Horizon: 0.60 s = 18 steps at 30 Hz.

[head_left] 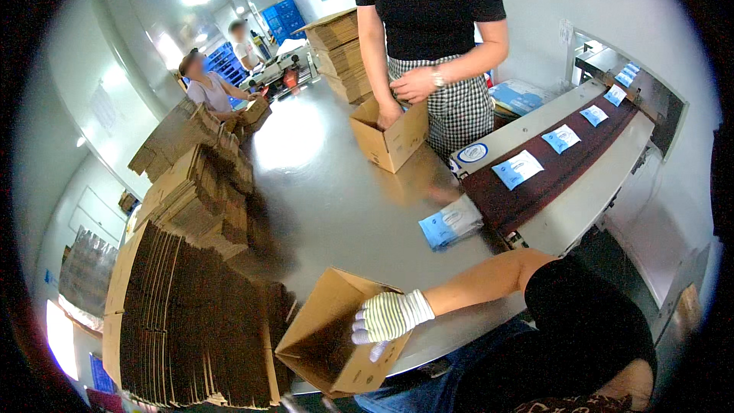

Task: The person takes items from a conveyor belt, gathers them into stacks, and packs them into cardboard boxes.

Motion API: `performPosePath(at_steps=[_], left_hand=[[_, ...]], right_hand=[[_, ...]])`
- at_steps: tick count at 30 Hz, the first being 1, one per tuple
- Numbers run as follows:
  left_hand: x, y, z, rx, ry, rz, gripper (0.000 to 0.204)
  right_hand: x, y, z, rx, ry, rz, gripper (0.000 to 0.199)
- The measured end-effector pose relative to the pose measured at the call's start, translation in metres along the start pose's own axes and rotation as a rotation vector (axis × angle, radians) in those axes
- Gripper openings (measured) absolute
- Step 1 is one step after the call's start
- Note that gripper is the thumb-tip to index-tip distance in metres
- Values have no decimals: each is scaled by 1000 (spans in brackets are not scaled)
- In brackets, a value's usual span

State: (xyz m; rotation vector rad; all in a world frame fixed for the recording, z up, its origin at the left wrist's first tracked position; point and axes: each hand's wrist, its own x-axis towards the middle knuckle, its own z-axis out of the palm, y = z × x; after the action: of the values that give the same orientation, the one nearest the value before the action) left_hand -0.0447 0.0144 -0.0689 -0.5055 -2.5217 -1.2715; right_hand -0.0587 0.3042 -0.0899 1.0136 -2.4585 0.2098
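My right hand, in a striped knit glove, reaches from the right over the mouth of an open cardboard box. Its fingers point left with a little space between them, and the thumb hangs lower, apart. Nothing shows in its grasp; whether the palm touches the box wall is hidden. The box stands at the near table edge, and its inside is dark. My left hand is out of the picture. Right of the box, several blue-and-white packets lie in a pile by the conveyor's end.
Folded cartons stand stacked at the left. Across the metal table, a co-worker has one hand inside another cardboard box. A dark conveyor belt carries spaced packets at the right. Two people work farther back.
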Motion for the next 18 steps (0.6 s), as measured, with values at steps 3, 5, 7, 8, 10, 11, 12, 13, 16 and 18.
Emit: performPosePath(at_steps=[3,5,7,8,10,11,12,13,16,18], left_hand=[[40,15,-41,938,-218,626,73],[58,28,-41,1029,-398,795,50],[60,26,-42,830,-510,662,35],[58,21,-38,680,-500,755,32],[51,13,-20,623,-525,828,33],[43,10,-10,708,-589,784,38],[40,17,2,647,-547,794,34],[39,23,11,596,-505,797,31],[27,38,13,582,-565,720,27],[13,32,5,573,-504,689,28]], right_hand=[[17,3,-1,58,98,-86,64],[34,10,-10,114,43,-93,65],[45,17,-15,190,-52,-34,65],[44,10,-31,344,-3,24,61],[35,-12,-57,520,245,132,48],[31,-26,-65,642,373,131,41],[25,-35,-77,781,363,152,36],[25,-43,-100,968,345,121,34],[30,-62,-143,1248,378,-8,44],[44,-72,-178,1335,463,-68,56]])
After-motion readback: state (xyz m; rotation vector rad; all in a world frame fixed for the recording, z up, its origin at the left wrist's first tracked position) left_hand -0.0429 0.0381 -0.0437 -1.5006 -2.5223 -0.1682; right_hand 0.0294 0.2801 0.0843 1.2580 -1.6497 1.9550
